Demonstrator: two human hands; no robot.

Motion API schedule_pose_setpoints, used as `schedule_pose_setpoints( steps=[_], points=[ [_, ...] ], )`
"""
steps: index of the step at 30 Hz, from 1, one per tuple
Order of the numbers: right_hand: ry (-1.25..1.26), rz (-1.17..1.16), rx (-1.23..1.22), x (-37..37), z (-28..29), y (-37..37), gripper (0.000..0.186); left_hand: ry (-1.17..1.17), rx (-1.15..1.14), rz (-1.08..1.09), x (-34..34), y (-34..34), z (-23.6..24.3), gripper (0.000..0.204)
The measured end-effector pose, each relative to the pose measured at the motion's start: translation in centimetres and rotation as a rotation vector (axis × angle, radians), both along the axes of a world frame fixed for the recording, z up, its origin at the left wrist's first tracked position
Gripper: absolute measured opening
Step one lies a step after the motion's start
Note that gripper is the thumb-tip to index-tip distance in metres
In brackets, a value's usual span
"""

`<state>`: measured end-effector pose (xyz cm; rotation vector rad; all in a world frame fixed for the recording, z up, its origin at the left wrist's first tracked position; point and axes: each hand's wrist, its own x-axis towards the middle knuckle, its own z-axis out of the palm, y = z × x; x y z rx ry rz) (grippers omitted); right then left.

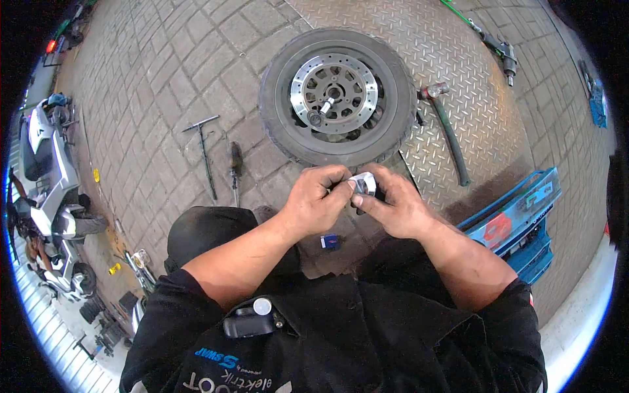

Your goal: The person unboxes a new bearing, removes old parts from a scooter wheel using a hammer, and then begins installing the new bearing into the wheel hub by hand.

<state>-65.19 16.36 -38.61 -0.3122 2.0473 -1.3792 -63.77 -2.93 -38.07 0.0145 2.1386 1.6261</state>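
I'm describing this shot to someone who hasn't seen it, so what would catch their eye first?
First the wheel, lying flat on the metal plate at top centre, its shiny brake disc facing up. Next the two hands just below it: the left hand and right hand meet around a small silvery part. A blue crate sits at the right, and a T-wrench lies on the paving at the left.

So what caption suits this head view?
Both hands hold a small silver part above a scooter wheel lying on pavement.
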Motion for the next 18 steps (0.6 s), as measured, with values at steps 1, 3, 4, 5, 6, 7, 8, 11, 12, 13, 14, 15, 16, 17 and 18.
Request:
schedule_pose_setpoints(
  steps=[1,3,4,5,6,7,8,11,12,13,14,15,16,17,18],
  points=[
    [-0.056,-0.042,-0.044,0.1,-0.4,0.0,0.039,0.035,-0.045,0.014,0.0,0.0,0.0,0.017],
    [-0.114,-0.08,-0.085,0.3,-0.8,-0.2,0.036,0.068,-0.088,0.032,0.1,0.1,-0.2,0.019],
    [-0.121,-0.122,-0.156,0.4,-0.9,-0.4,0.034,0.119,-0.123,0.042,0.0,0.0,-0.5,0.018],
    [-0.127,-0.164,-0.227,0.6,-0.9,-0.7,0.031,0.17,-0.157,0.052,-0.1,0.0,-0.6,0.018],
    [-0.126,-0.158,-0.227,0.8,-1.3,-0.8,0.031,0.171,-0.158,0.058,-0.1,-0.1,-0.5,0.018],
    [-0.155,-0.198,-0.27,0.9,-1.8,-0.9,0.03,0.146,-0.13,0.079,-0.2,-0.1,-0.2,0.018],
    [-0.184,-0.237,-0.312,1.0,-1.9,-1.0,0.029,0.121,-0.101,0.1,-0.4,-0.1,-0.1,0.017],
    [-0.201,-0.241,-0.355,0.9,-1.5,-1.1,0.029,0.187,-0.153,0.096,-0.4,-0.4,-0.6,0.017],
    [-0.197,-0.238,-0.355,0.8,-1.5,-1.1,0.029,0.191,-0.153,0.098,-0.5,-0.4,-0.7,0.017],
    [-0.249,-0.249,-0.384,0.8,-1.6,-1.1,0.03,0.186,-0.173,0.101,-0.5,-0.4,-0.8,0.017],
    [-0.3,-0.26,-0.413,0.8,-1.8,-1.1,0.03,0.181,-0.192,0.105,-0.5,-0.4,-0.9,0.018],
    [-0.3,-0.261,-0.41,0.8,-2.0,-1.0,0.03,0.18,-0.189,0.104,-0.5,-0.4,-0.9,0.018],
    [-0.323,-0.242,-0.39,0.6,-2.2,-1.0,0.031,0.149,-0.207,0.111,-0.5,-0.5,-0.7,0.017],
    [-0.347,-0.221,-0.368,0.5,-2.3,-0.9,0.031,0.118,-0.225,0.119,-0.5,-0.6,-0.6,0.017],
    [-0.346,-0.216,-0.367,0.5,-2.2,-0.9,0.031,0.118,-0.224,0.125,-0.4,-0.7,-0.8,0.017]
  ],
)
